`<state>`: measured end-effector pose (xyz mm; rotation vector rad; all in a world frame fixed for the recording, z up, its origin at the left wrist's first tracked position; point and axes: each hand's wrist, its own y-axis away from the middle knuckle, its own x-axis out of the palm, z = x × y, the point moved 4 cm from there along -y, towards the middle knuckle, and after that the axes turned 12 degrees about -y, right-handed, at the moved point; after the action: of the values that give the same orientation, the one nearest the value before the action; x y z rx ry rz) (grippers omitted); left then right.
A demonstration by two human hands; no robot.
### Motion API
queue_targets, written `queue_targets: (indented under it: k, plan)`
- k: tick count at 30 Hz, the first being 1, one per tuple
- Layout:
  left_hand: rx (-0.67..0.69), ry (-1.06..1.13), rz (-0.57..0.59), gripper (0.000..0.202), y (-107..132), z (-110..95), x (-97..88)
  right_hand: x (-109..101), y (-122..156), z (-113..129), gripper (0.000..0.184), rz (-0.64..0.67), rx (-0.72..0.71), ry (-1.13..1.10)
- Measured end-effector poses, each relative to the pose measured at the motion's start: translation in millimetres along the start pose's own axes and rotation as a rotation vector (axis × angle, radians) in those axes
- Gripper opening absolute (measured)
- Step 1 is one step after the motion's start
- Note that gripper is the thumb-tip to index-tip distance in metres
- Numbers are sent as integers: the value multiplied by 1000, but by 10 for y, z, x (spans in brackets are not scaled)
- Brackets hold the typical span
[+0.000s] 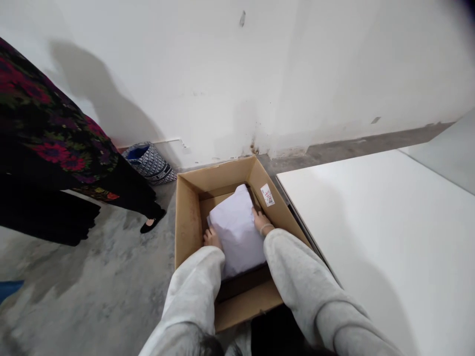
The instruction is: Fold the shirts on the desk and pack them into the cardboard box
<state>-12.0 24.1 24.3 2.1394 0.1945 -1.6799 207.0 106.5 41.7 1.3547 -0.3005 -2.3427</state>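
The left grip [212, 238] and the right grip [261, 221] sit on opposite sides of a pale lilac parcel [235, 230], both touching it. Its wrapping looks soft and slightly creased. The right grip's fingers [258, 215] lie against the parcel's far right side, with a thin bracelet [266, 228] on that wrist. The left grip shows only as a small part beyond its sleeve, pressed to the parcel's near left side. Neither grip is plainly released, but the view cannot settle whether they are clenched on the parcel or only resting against it.

The parcel lies inside an open cardboard box [187, 222], between the person's grey sleeves [297, 277], and fills much of the middle of the box. A small white label [267, 195] with red marks is stuck on the box's right inner wall.

The box stands on a concrete floor [92, 282], near a white wall [260, 74], with a white surface [378, 247] just to its right. To the left stands another person in a dark floral garment [48, 128] and a black shoe [152, 221]. A patterned bag [150, 163] sits against the wall between that person and the box.
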Motion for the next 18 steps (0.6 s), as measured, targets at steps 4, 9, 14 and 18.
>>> queue_targets:
  k: [4, 9, 14, 18]
  plan:
    - [291, -69, -18, 53, 181, -260, 138, 28, 60, 108, 60, 8, -114, 47]
    - [347, -166, -1, 58, 294, -284, 362, 221, 143, 127, 54, 127, -338, 153]
    - [324, -232, -2, 59, 278, -219, 492, 437, 105, -75, 62, 235, -220, 196]
    - [298, -261, 57, 59, 220, -204, 585, 484, 81, -106, 62, 258, -205, 171]
